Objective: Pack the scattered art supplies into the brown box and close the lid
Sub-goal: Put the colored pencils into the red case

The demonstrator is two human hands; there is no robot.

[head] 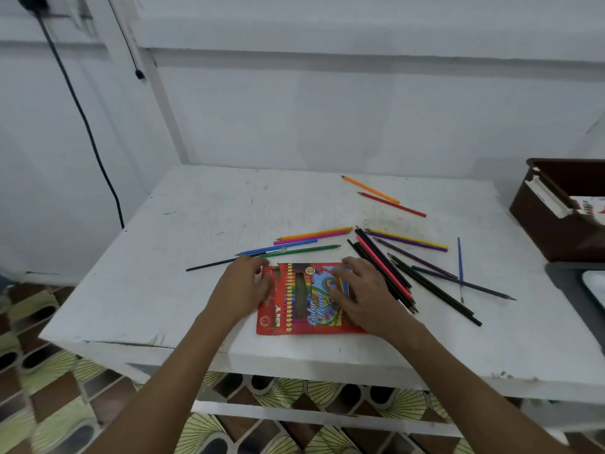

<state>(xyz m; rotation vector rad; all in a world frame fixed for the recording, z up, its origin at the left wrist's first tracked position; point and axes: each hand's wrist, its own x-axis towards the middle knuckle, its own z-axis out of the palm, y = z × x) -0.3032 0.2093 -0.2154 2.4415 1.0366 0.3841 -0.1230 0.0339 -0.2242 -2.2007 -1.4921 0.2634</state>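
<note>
A red colour-pencil packet (302, 301) lies flat near the front edge of the white table (196, 221). My left hand (242, 290) grips the packet's left edge with curled fingers. My right hand (363, 294) rests on its right half with fingers spread. Several loose pencils are scattered behind and to the right: an orange one (370, 190), a red one (393, 204), a coloured cluster (311, 239), and a dark bundle (386, 273). A thin blue brush (460, 267) lies further right. The brown box (550, 224) stands open at the table's right edge, with something white inside.
A grey tray (569, 290) sits at the right edge, in front of the brown box. A black cable (82, 119) hangs down the white wall on the left. Below the table is a patterned floor.
</note>
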